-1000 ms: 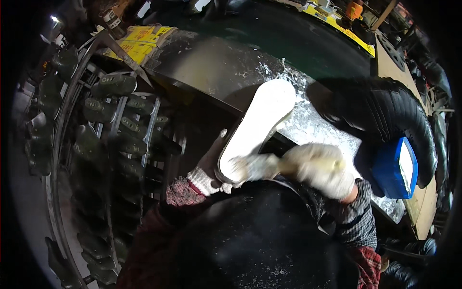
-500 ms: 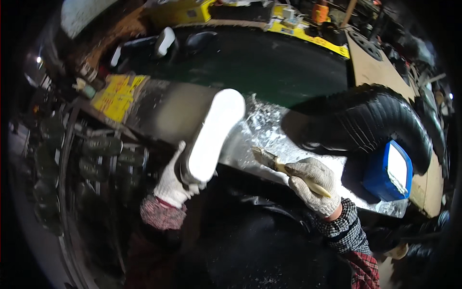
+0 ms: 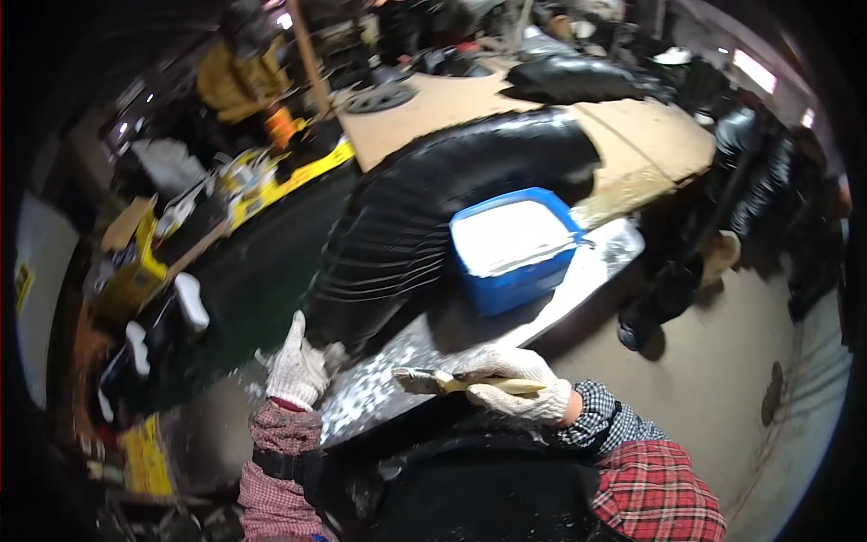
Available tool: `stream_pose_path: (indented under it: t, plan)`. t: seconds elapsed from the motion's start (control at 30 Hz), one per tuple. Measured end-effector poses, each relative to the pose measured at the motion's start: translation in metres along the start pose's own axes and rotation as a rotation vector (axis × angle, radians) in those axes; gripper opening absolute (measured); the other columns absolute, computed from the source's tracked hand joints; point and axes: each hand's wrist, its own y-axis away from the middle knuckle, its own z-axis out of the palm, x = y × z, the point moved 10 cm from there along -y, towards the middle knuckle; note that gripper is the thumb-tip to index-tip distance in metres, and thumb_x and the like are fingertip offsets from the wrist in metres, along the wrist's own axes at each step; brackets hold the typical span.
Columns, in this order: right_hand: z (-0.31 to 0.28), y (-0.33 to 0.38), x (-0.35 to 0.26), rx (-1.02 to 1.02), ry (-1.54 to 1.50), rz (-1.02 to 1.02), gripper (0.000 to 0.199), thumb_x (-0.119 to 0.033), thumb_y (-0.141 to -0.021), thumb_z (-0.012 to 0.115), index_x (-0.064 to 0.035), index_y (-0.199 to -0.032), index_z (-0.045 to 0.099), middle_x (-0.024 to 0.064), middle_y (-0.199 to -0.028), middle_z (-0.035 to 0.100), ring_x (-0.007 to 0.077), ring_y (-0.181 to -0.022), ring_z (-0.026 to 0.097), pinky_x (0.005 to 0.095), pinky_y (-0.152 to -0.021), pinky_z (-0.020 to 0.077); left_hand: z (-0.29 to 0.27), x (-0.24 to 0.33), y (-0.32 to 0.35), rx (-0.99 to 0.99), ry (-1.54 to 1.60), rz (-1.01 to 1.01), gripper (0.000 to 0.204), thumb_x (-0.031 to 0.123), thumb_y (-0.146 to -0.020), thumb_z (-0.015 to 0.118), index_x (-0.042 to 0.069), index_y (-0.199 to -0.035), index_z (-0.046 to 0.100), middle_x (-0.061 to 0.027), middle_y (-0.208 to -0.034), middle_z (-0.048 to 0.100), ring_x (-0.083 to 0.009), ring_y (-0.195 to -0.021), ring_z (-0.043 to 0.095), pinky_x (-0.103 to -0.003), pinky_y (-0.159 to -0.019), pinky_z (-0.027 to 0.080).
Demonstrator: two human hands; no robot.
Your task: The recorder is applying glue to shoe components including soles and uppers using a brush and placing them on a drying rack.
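My right hand point(image 3: 524, 390), in a white knit glove, grips a brush point(image 3: 452, 383) by its pale wooden handle, bristles pointing left over the white-spattered metal bench point(image 3: 370, 397). My left hand point(image 3: 294, 365), also gloved, is raised at the bench's left end with fingers stretched upward and nothing visible in it. A blue tub point(image 3: 515, 253) of white paste stands on the bench beyond the brush. Two white shoe soles point(image 3: 191, 303) lie on a dark belt to the left of my left hand.
A large black ribbed rubber piece point(image 3: 433, 199) leans behind the tub. Brown cardboard-topped tables point(image 3: 650, 149) lie further back. Yellow boxes point(image 3: 135, 271) and clutter fill the left. A person in a yellow jacket point(image 3: 230, 81) stands far off. Bare floor point(image 3: 722, 361) lies to the right.
My view has swung to the right. The white sole that my left hand held up is gone from it. My right hand still grips the brush, now lower at the bench's front edge.
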Motion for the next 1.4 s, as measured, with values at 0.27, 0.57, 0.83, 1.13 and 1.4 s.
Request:
stream_pose_path:
  t: [0.27,0.57,0.83,1.13,1.4]
  plan:
    - [-0.149,-0.014,-0.061,0.509,0.187,-0.098,0.019,-0.01,-0.089,0.065,0.0017,-0.104,0.066,0.0091,-0.095,0.068,0.0154,-0.081,0.064,0.0273,-0.07,0.0515,-0.002,0.038,0.102,0.29,0.077,0.121,0.054,0.064,-0.088,0.053,0.015,-0.109,0.06,0.0081,-0.054,0.048,-0.0031,-0.03,0.027,-0.018,-0.028,0.023]
    - [-0.182,-0.037,-0.035,0.527,0.664,-0.016,0.019,-0.024,-0.086,0.071,-0.0056,-0.085,0.066,0.0105,-0.07,0.064,0.0217,-0.061,0.061,0.0306,-0.058,0.0494,-0.193,-0.01,0.257,0.437,0.296,0.361,0.049,0.047,-0.098,0.039,0.005,-0.112,0.06,-0.0092,-0.087,0.065,-0.0106,-0.053,0.057,-0.022,-0.038,0.043]
    - [-0.092,-0.031,-0.058,0.413,0.425,-0.134,0.01,-0.002,-0.087,0.058,0.0036,-0.089,0.066,0.0078,-0.074,0.064,0.013,-0.061,0.059,0.0244,-0.059,0.0473,-0.19,-0.069,0.254,0.434,0.159,0.245,0.044,0.039,-0.101,0.038,0.002,-0.108,0.061,-0.0155,-0.102,0.067,-0.0293,-0.078,0.066,-0.044,-0.07,0.055]
    - [0.197,-0.126,-0.068,-0.383,-0.036,-0.23,0.028,-0.009,-0.087,0.067,0.0025,-0.113,0.062,0.0057,-0.095,0.067,0.0133,-0.081,0.063,0.028,-0.074,0.0535,-0.118,-0.004,0.201,0.16,-0.093,0.508,0.042,0.001,-0.092,0.05,0.001,-0.133,0.047,-0.0086,-0.116,0.059,-0.0154,-0.098,0.057,-0.031,-0.088,0.046]
    - [0.144,-0.097,0.028,-0.162,-0.083,0.208,0.031,-0.022,-0.095,0.054,0.0055,-0.104,0.065,0.0119,-0.089,0.068,0.0141,-0.077,0.064,0.0238,-0.068,0.052,-0.128,0.002,0.196,0.249,0.143,0.467,0.015,0.004,-0.093,0.053,0.003,-0.106,0.061,-0.0025,-0.085,0.065,-0.0121,-0.076,0.062,-0.027,-0.07,0.049]
